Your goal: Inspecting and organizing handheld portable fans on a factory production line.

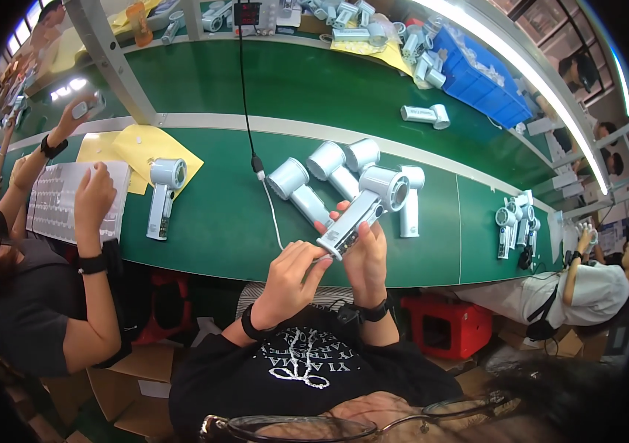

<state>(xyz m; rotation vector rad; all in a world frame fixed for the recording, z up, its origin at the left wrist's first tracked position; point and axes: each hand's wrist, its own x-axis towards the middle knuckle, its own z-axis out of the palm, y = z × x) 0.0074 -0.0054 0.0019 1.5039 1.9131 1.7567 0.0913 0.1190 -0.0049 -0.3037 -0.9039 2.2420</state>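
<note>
A pale blue handheld fan is tilted in front of me, its round head up and to the right. Along the side of its handle an opening shows dark inner parts. My right hand is closed round the handle from below and the right. At the handle's lower end, my left hand pinches with thumb and fingers; whether a small part is between them is hidden. Just beyond my hands several similar fans lie on the green table.
A white cable hangs from above, left of my hands. Another fan lies by yellow paper at left, near a co-worker's hands. More fans stand at right. On the shelf is a blue bin. A red stool is below the table.
</note>
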